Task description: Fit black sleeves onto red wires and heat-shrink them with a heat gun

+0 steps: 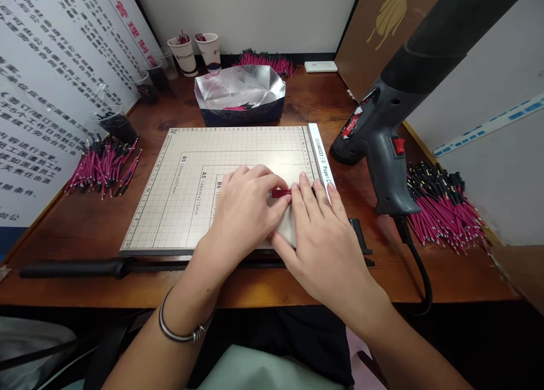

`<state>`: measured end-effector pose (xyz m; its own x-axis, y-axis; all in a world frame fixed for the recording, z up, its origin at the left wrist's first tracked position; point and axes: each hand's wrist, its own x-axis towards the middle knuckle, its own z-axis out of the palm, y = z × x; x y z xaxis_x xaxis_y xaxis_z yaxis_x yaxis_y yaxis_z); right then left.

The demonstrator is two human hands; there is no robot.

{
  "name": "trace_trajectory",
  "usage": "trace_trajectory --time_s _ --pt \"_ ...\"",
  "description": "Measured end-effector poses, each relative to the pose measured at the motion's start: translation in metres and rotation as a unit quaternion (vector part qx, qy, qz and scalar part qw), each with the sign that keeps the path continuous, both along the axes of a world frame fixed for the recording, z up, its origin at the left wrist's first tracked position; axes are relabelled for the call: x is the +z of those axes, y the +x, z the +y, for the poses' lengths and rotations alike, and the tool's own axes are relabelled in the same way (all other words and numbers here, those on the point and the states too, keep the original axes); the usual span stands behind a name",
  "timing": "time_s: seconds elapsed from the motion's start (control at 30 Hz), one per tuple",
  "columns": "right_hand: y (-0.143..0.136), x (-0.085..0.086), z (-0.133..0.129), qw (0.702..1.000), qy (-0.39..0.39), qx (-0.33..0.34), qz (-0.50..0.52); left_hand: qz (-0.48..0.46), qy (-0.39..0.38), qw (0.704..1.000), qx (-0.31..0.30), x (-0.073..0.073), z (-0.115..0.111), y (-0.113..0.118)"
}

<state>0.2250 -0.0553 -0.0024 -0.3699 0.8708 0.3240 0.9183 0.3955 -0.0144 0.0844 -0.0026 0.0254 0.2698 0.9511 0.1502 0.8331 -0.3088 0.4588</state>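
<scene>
Over the cream gridded board of a paper cutter [170,186], my left hand [244,208] pinches a few thin dark-red wires [279,193] between thumb and fingers. Their right ends pass under the fingertips of my right hand [318,225], which lies flat with its fingers stretched out. A pale, cloth-like piece [285,228] shows between the hands, partly covered by them. The cutter's white printed edge [321,160] runs just past my right fingertips. Its black handle [76,268] lies along the front of the board.
Right of the cutter stands a grey heat gun [382,135] with its cable. Red wire heaps lie at the right [446,208], left [104,166] and back [267,61]. A foil-lined box [242,115] holds more, behind the board. Paper cups [183,58] stand at the back left.
</scene>
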Motion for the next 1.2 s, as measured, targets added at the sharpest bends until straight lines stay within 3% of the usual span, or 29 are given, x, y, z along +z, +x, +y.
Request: trace_trajectory --time_s 0.27,0.4,0.97,1.2 --pt "-0.002 -0.001 0.000 1.000 0.007 -0.020 -0.005 -0.029 -0.019 0.999 -0.018 0.001 -0.001 -0.009" --pt "-0.003 -0.001 0.000 1.000 0.015 -0.021 -0.014 -0.044 -0.030 0.998 0.016 0.003 0.003 -0.016" --pt "-0.003 -0.003 -0.001 1.000 0.005 -0.019 0.014 0.033 0.008 0.999 0.006 -0.010 0.003 -0.009" --pt "-0.004 -0.003 0.000 1.000 0.023 -0.017 0.013 -0.016 -0.020 0.999 -0.027 -0.008 0.003 -0.009"
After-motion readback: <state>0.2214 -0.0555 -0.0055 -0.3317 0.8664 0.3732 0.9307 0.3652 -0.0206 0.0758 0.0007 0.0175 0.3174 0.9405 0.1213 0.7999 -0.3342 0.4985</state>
